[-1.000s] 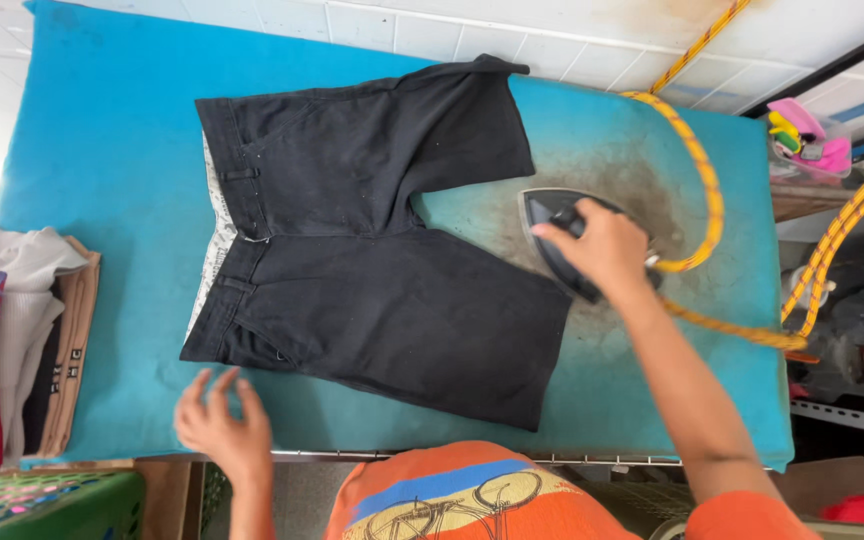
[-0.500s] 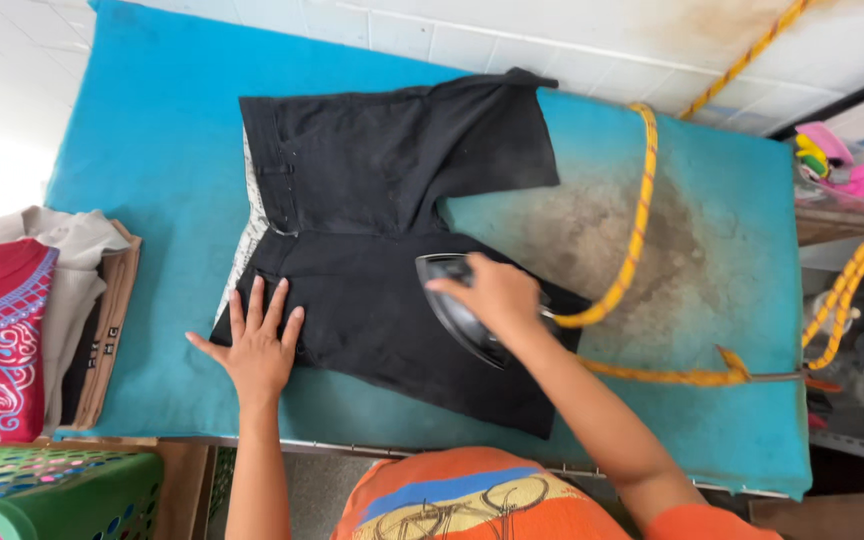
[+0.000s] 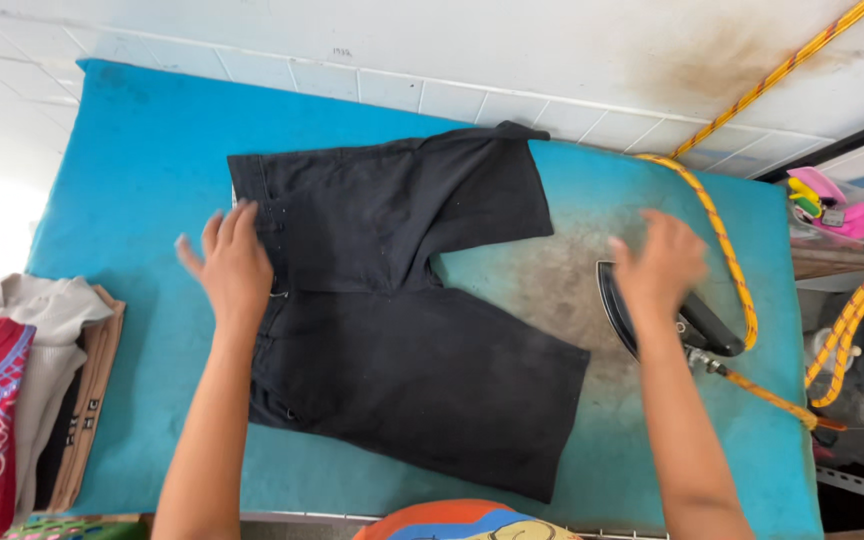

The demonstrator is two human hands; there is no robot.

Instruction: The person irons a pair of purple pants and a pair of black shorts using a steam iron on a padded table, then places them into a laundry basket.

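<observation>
**Hot iron parked beside an open hand, shorts half-flattened**

The fingers [image 3: 214,232] of the left hand [image 3: 235,268] are spread wide and flat, gripping nothing, pressing on the waistband end of the black shorts [image 3: 402,300]. The right hand [image 3: 664,262] is also open, fingers loosely splayed and empty, hovering just above the iron [image 3: 667,320], which stands on its own at the right side of the table [image 3: 142,170]; whether the palm touches the handle cannot be told from this view.

The shorts lie across the middle of the blue padded table, waistband to the left, one leg angled up toward the tiled wall [image 3: 452,50], the other reaching toward the near edge.

The risks appear to sit mostly on the right. The iron rests on a patch of cover already browned and scorched [image 3: 562,290], so leaving it there could burn the padding further. The open right hand is very near the metal, and a careless grab might meet the plate instead of the handle. The orange braided cord [image 3: 727,250] loops just beside the iron; a snag on the wrist could tip it or drag it onto the shorts' lower leg, which lies close by. On the left, a sideways sweep may push in a crease. A stack of folded clothes [image 3: 12,380] sits well apart at the left edge.
</observation>
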